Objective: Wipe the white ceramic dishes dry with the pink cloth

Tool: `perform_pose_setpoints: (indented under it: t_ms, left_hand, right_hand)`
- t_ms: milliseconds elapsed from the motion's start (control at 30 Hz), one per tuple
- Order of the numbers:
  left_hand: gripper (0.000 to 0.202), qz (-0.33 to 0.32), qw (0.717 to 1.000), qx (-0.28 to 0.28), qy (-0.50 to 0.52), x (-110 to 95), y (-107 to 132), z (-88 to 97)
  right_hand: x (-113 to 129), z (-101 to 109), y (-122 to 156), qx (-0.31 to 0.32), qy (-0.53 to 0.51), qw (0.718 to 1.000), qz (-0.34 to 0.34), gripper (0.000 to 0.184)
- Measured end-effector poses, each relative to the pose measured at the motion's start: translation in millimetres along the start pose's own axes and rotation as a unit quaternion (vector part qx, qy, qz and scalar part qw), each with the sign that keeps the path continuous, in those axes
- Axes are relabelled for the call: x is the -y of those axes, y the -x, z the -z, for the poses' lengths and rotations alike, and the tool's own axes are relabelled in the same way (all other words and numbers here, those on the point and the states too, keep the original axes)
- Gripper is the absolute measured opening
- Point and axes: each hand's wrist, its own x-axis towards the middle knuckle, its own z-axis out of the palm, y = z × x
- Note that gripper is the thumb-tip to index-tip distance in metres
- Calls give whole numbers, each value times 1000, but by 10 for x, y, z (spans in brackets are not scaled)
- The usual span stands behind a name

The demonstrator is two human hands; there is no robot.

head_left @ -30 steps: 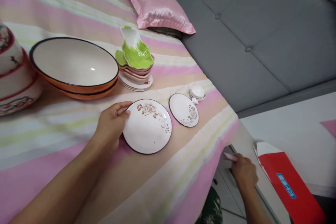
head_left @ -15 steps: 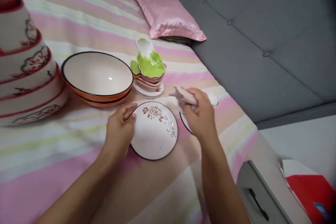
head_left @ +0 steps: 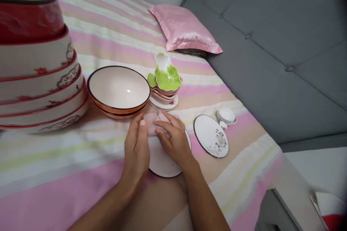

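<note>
A white plate (head_left: 164, 158) with a dark rim lies on the striped bedspread, partly covered by my hands. My left hand (head_left: 137, 144) grips its left edge, thumb on top and fingers underneath or behind. With closed fingers my right hand (head_left: 175, 139) presses a pale pink cloth (head_left: 151, 124) onto the plate's upper part. The plate's flower pattern is hidden under the cloth and hand. To the right lies a second dark-rimmed plate (head_left: 210, 135) with a brown flower print.
Orange bowls (head_left: 119, 90) with white insides stand behind my left hand. A tall stack of red-rimmed bowls (head_left: 40, 90) rises at the left. Green leaf-shaped dishes (head_left: 168, 77) sit on small plates. Small white bowls (head_left: 226, 114) lie right, near the bed's edge. A pink pillow (head_left: 187, 30) lies farther back.
My right hand has moved left with the cloth, from above the second plate onto the plate in my left hand. The second plate is now uncovered. The camera view has shifted.
</note>
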Motion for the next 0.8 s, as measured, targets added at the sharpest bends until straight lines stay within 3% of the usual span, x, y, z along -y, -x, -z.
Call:
perform_pose_setpoints:
  t_ms: [133, 233, 300, 467, 600, 800]
  left_hand:
    - [36, 66, 994, -14, 82, -48, -47, -1]
    - [34, 88, 990, -19, 110, -52, -72, 6]
    - [36, 89, 989, -14, 116, -44, -77, 13]
    - [38, 110, 986, 1, 128, -35, -89, 28]
    - [36, 114, 985, 8, 131, -41, -96, 30]
    - [36, 119, 980, 16, 156, -16, -86, 19]
  right_hand:
    - [-17, 2, -14, 13, -69, 996, 64, 9]
    - [-19, 32, 9, 43, -91, 992, 75, 10]
    - [-32, 78, 22, 74, -95, 991, 67, 15]
    - [-67, 168, 26, 139, -90, 985, 55, 45]
    - [-41, 97, 21, 94, -77, 993, 13, 38]
    - [-50, -54, -5, -47, -6, 999, 7, 26]
